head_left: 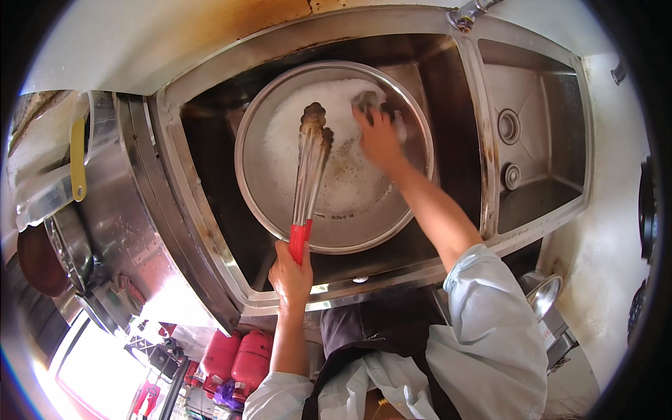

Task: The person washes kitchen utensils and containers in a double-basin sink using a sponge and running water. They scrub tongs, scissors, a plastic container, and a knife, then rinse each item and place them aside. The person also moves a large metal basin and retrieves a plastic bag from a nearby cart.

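Note:
My left hand (292, 279) grips metal kitchen tongs (308, 181) by their red handle. The tongs point away from me over a large round metal basin (244, 195), and their scalloped tips look dark and stained. White suds (291, 115) float on the cloudy water in the basin. At the basin's far right side, my right hand (380, 137) has its fingers on a grey scouring pad (366, 100), at the edge of the foam. Motion blurs this hand and the pad, so the pad's exact material is unclear.
The basin sits inside a stainless steel sink (457, 157). A smaller sink compartment (569, 131) with a drain lies to the right, below a tap (466, 18). Left are a steel counter (126, 231), a yellow-handled utensil (78, 157) and pans (42, 260). Red cylinders (252, 359) stand lower left.

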Tool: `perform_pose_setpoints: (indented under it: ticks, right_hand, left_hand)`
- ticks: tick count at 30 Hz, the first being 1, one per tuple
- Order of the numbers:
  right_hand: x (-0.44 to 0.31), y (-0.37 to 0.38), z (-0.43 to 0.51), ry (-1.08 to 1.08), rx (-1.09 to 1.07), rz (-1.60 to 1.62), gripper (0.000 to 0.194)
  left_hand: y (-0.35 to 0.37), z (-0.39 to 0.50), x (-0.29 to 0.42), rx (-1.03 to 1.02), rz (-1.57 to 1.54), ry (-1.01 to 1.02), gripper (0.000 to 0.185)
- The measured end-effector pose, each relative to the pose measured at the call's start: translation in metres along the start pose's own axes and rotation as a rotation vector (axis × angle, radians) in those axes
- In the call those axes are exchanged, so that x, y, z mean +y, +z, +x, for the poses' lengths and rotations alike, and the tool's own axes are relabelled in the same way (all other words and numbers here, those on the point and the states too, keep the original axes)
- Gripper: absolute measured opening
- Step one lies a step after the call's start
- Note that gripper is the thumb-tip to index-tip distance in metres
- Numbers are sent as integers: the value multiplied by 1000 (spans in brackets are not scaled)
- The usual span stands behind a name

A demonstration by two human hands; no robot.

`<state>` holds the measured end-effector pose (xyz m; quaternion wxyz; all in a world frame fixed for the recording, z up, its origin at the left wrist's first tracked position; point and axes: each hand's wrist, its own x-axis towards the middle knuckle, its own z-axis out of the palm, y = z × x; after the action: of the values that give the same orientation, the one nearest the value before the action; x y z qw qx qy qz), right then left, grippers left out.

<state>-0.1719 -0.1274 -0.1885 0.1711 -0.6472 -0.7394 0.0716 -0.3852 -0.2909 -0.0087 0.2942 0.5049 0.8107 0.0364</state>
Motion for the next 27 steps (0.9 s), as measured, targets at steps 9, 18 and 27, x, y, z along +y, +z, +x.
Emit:
perform_pose_setpoints:
  ticks: [9,18,27]
  right_hand:
    - [-93,-103,-46,349,-376,1200,15]
    - [-33,-51,61,135,27,343,14]
    - [-41,-11,-28,893,-286,1078,32]
  left_hand:
    - [9,12,13,39,-22,169,30]
    - [-1,-3,10,2,-36,209,28]
    - [2,2,-4,20,-60,172,28]
